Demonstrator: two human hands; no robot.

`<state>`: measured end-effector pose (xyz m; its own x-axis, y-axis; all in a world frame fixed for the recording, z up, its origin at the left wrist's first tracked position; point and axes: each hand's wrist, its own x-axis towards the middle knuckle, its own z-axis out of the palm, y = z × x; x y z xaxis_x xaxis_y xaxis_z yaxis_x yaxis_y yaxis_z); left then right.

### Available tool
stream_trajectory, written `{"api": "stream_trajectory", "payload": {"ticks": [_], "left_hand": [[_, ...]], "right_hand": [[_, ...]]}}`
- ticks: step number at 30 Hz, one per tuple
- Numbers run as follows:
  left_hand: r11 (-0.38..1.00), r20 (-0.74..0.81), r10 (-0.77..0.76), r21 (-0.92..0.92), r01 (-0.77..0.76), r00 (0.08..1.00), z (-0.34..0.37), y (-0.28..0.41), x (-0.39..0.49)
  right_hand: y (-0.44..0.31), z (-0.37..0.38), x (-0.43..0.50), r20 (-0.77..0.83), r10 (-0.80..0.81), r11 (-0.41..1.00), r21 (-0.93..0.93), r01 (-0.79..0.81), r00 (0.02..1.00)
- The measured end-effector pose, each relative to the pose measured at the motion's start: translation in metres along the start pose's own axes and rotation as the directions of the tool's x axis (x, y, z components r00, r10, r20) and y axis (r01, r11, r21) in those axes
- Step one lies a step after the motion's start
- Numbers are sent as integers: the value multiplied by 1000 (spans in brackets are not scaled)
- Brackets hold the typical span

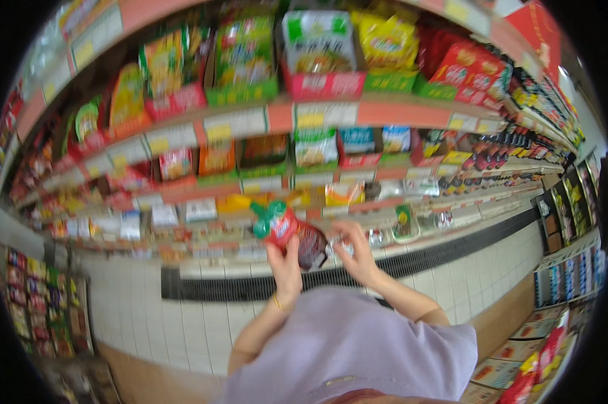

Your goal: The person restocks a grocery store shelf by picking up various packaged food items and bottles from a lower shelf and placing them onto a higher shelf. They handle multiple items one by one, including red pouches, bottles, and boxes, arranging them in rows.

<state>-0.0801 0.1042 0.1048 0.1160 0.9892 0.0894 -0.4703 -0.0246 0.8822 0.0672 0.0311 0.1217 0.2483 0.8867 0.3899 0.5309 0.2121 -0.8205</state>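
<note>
My left hand (285, 265) grips a red and dark brown packet with a green top (288, 230), thumb across its front, in the middle of the view. The packet is tilted, its green end up and to the left. Close to the packet's right side is my right hand (354, 252), its fingers spread and bent, with nothing plainly held in them. Blur hides whether a fingertip touches the packet's edge. Behind both hands run the lower shelves, with a yellow and white packet (345, 193) and a green-labelled pack (404, 222).
Curved by the lens, a shelf edge with price tags (324, 115) crosses above, under boxes of bagged food (324, 50). A black floor grille (263, 287) lies along the shelf base. Further racks stand at the left (41, 303) and right (569, 275).
</note>
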Motion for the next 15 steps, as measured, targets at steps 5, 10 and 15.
{"api": "stream_trajectory", "payload": {"ticks": [5, 10, 15], "left_hand": [[853, 228, 192, 442, -277, 955, 38, 31, 3], [155, 606, 655, 476, -865, 451, 93, 82, 8], [137, 674, 693, 222, -965, 254, 113, 127, 12]], "right_hand": [[-74, -7, 25, 103, -302, 953, 9, 302, 948], [-108, -30, 66, -115, -125, 818, 550, 168, 986], [-166, -106, 140, -346, -273, 832, 384, 401, 898]]}}
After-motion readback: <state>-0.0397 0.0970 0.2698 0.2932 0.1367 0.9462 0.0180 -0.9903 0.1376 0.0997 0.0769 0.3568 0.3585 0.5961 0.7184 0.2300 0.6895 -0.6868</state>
